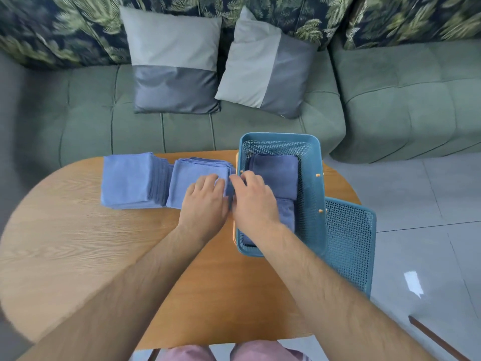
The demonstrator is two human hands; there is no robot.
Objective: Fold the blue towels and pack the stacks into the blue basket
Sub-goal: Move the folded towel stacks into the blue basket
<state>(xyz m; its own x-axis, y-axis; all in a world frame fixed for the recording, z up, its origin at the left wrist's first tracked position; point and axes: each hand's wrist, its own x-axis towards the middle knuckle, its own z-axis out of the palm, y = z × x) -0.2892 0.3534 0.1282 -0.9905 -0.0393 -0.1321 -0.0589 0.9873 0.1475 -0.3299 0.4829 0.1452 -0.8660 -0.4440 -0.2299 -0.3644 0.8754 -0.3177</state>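
While one folded towel stack (127, 179) sits far left on the table (78, 243), left hand (205, 201) lies flat-fingered atop the second stack (190, 175); right hand (253, 201) curls round its basket-side edge. Soft, light, liable to slump: grip low, both sides. Rightmost, blue basket (312, 204) holds packed towels (276, 175).

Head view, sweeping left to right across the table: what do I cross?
Left towel stack → second towel stack → blue basket, holding folded towels → blue perforated panel at the table's right edge.
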